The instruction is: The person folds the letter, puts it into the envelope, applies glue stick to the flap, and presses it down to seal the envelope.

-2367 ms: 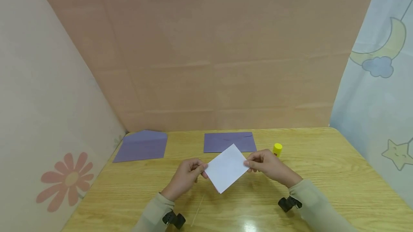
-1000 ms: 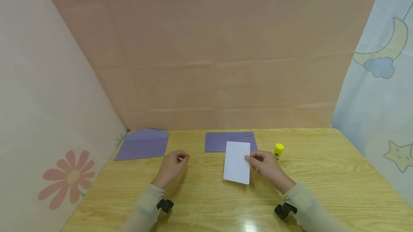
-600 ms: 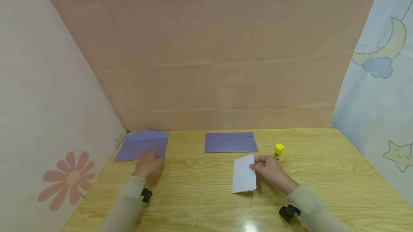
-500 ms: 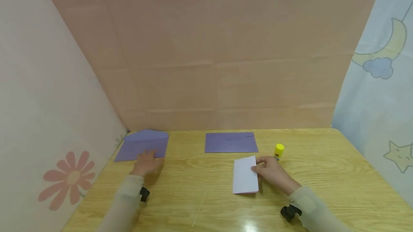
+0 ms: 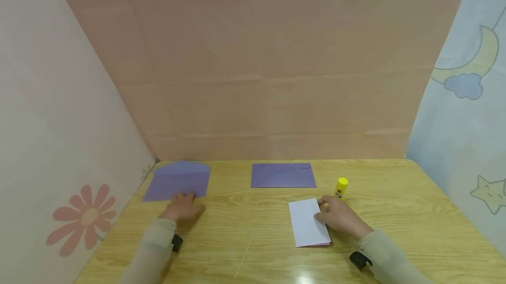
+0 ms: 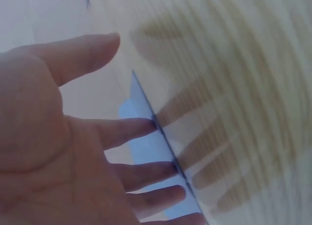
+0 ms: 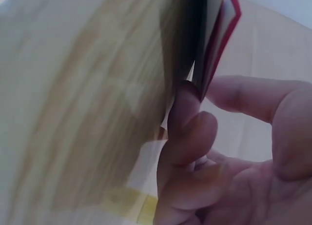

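At the left of the table, a purple envelope (image 5: 178,184) lies with its flap unfolded at the far side. My left hand (image 5: 183,207) rests its extended fingertips on the envelope's near edge, the thumb held apart; the left wrist view shows the fingers (image 6: 129,132) along that edge. A folded white card (image 5: 308,223) with red edging inside is pinched at its right edge between the thumb and fingers of my right hand (image 5: 341,217). In the right wrist view the card (image 7: 222,39) appears edge-on, its layers slightly apart.
A second purple envelope (image 5: 283,175), its flap folded down, lies at the back middle. A yellow-capped glue stick (image 5: 341,187) stands just beyond my right hand. The wooden table (image 5: 237,227) meets a brown paper backdrop behind.
My left hand left the card, moved to the open-flap envelope and has shifted it slightly right and nearer. My right hand turned the card upright and brought it nearer and lower.
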Demonstrator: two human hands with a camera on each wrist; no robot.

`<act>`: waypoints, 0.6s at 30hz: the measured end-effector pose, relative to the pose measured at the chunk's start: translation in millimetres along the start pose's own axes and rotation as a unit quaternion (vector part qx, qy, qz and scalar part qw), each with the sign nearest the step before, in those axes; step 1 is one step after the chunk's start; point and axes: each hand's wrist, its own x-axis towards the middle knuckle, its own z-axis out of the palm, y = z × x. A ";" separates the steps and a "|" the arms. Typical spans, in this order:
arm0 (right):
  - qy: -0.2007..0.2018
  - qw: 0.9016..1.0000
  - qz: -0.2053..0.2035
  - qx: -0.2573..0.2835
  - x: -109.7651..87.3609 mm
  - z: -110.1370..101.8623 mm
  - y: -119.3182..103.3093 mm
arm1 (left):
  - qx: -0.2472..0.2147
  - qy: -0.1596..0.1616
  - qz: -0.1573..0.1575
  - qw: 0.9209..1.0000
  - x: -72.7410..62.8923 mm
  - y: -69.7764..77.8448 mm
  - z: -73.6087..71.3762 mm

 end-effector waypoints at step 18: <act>0.018 0.987 0.014 -0.159 -12.5 -12.5 -5.7 | 0.012 -0.028 0.048 0.998 -50.5 62.5 15.6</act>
